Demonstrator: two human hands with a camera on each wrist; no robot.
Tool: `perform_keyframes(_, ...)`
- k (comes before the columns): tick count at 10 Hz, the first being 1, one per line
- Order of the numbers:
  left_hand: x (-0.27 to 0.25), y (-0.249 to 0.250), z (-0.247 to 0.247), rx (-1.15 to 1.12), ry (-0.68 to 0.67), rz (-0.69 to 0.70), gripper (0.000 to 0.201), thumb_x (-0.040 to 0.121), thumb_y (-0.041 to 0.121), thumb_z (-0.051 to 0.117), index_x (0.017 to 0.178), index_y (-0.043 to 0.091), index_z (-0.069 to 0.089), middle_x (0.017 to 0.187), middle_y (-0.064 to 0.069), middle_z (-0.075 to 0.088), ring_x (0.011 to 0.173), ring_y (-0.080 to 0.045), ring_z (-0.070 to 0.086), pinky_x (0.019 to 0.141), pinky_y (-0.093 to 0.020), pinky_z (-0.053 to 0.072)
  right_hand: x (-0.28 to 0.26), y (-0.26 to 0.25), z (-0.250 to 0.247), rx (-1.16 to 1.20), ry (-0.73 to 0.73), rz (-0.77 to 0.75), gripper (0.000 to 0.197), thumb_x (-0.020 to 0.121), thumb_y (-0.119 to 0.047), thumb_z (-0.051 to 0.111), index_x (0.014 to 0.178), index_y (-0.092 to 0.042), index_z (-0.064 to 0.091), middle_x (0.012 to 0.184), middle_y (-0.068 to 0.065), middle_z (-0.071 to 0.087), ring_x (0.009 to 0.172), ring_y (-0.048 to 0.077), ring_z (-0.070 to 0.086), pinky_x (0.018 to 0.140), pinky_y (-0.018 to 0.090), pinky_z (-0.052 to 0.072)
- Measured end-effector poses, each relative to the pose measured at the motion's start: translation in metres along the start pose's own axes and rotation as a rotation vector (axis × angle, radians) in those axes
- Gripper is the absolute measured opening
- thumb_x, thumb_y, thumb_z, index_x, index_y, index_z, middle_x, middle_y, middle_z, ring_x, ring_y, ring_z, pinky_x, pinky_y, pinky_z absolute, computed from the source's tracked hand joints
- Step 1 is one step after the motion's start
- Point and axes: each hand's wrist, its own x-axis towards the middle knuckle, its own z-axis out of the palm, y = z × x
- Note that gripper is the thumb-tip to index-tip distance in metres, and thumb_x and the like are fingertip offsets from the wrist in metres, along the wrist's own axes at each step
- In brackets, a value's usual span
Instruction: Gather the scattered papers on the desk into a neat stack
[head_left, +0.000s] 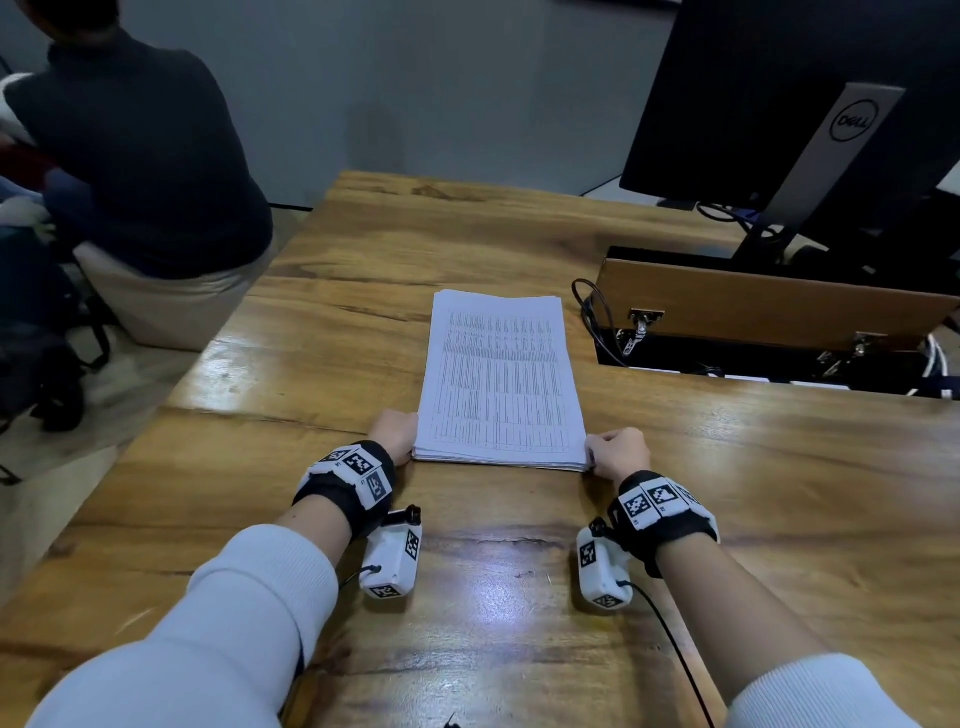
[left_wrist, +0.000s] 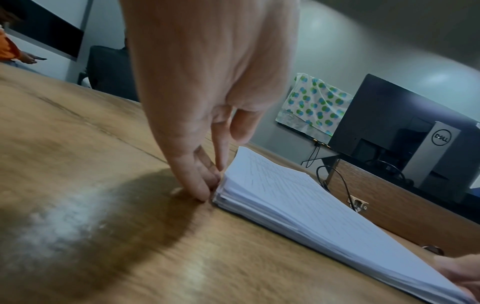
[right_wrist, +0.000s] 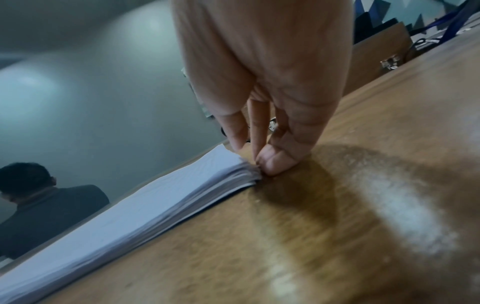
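Observation:
A thick stack of white printed papers (head_left: 498, 379) lies flat in the middle of the wooden desk (head_left: 337, 260), its edges roughly squared. My left hand (head_left: 395, 434) stands at the stack's near left corner. In the left wrist view its fingertips (left_wrist: 201, 190) point down onto the desk and press against the side of the stack (left_wrist: 298, 205), with the thumb held above the paper. My right hand (head_left: 618, 452) is at the near right corner. Its fingertips (right_wrist: 272, 164) push against the edge of the stack (right_wrist: 130, 216).
An open cable hatch (head_left: 769, 312) with a raised wooden lid and a black cable sits right of the stack. A dark monitor (head_left: 779, 104) stands at the back right. Another person (head_left: 140, 156) sits beyond the desk's left edge.

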Motion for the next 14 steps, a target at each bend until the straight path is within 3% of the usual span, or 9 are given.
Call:
perform_keyframes(1,0.005,-0.001,0.002,-0.113,-0.001,-0.01,0.036,0.094,0.009,0.039,0.12,-0.011,0.055,0.128,-0.028,0.058,0.082,-0.021,0.054,0.068,-0.027,0.043,-0.001,0.002,0.001,0.008,-0.007,0.002,0.028,0.087,-0.008,0.052,0.09,0.014,0.069,0.082,0.029,0.067,0.069,0.023,0.051,0.068,0.038,0.051)
perform_keyframes(2,0.004,0.0,0.002,-0.104,0.025,-0.008,0.032,0.094,-0.001,0.035,0.119,-0.008,0.053,0.116,-0.018,0.061,0.098,-0.025,0.056,0.078,-0.031,0.042,-0.001,0.003,0.002,-0.005,-0.019,-0.016,0.025,0.086,-0.005,0.05,0.07,0.001,0.068,0.071,0.017,0.059,0.069,0.023,0.052,0.064,0.033,0.045)
perform_keyframes(3,-0.002,0.001,0.003,-0.125,0.061,0.033,0.028,0.094,0.001,0.036,0.108,-0.005,0.059,0.094,-0.011,0.062,0.08,-0.02,0.055,0.075,-0.03,0.043,0.0,0.006,0.002,-0.003,-0.027,-0.038,0.027,0.086,-0.003,0.049,0.064,-0.002,0.065,0.072,0.014,0.061,0.07,0.024,0.053,0.065,0.029,0.044)
perform_keyframes(4,0.001,-0.003,0.007,-0.161,0.076,0.022,0.031,0.094,0.01,0.038,0.067,0.007,0.053,0.069,-0.007,0.049,0.062,-0.018,0.045,0.064,-0.029,0.041,-0.001,0.007,0.003,-0.018,-0.024,-0.064,0.025,0.088,-0.003,0.049,0.085,0.006,0.073,0.079,0.012,0.063,0.074,0.024,0.055,0.067,0.028,0.043)
perform_keyframes(6,0.004,-0.007,0.008,-0.193,0.054,0.018,0.023,0.093,0.013,0.042,0.076,0.002,0.054,0.081,-0.014,0.051,0.077,-0.024,0.047,0.058,-0.028,0.032,-0.003,0.004,0.003,-0.046,-0.029,-0.092,0.023,0.089,-0.003,0.048,0.084,-0.002,0.071,0.091,0.014,0.066,0.08,0.022,0.055,0.071,0.026,0.043)
perform_keyframes(7,0.007,-0.009,0.007,-0.207,0.022,0.007,0.023,0.09,0.01,0.044,0.074,0.001,0.057,0.081,-0.014,0.054,0.079,-0.024,0.049,0.067,-0.029,0.034,-0.003,0.005,0.003,-0.042,-0.028,-0.093,0.027,0.09,-0.003,0.048,0.101,0.007,0.07,0.106,0.018,0.07,0.083,0.021,0.054,0.072,0.026,0.043)
perform_keyframes(9,0.012,-0.013,0.007,-0.251,0.059,-0.014,0.039,0.09,0.008,0.043,0.052,0.009,0.038,0.066,-0.011,0.043,0.077,-0.025,0.044,0.071,-0.03,0.032,-0.004,0.006,0.0,-0.044,-0.035,-0.075,0.026,0.089,-0.003,0.049,0.094,0.01,0.071,0.1,0.021,0.071,0.077,0.023,0.053,0.069,0.027,0.042)
perform_keyframes(12,0.012,-0.016,0.004,-0.28,0.02,0.008,0.03,0.091,0.011,0.043,0.061,0.012,0.047,0.082,-0.013,0.048,0.08,-0.021,0.046,0.071,-0.028,0.033,-0.01,0.004,-0.003,-0.037,-0.06,-0.044,0.028,0.087,-0.001,0.043,0.072,0.0,0.066,0.08,0.012,0.061,0.068,0.022,0.049,0.055,0.024,0.04)
perform_keyframes(14,-0.01,-0.008,-0.005,-0.369,-0.037,-0.009,0.027,0.094,0.014,0.045,0.069,0.009,0.055,0.079,-0.008,0.057,0.079,-0.022,0.052,0.081,-0.031,0.036,-0.017,0.002,-0.01,-0.03,-0.063,-0.038,0.028,0.09,-0.002,0.043,0.086,0.0,0.07,0.092,0.015,0.065,0.082,0.025,0.055,0.077,0.035,0.048)
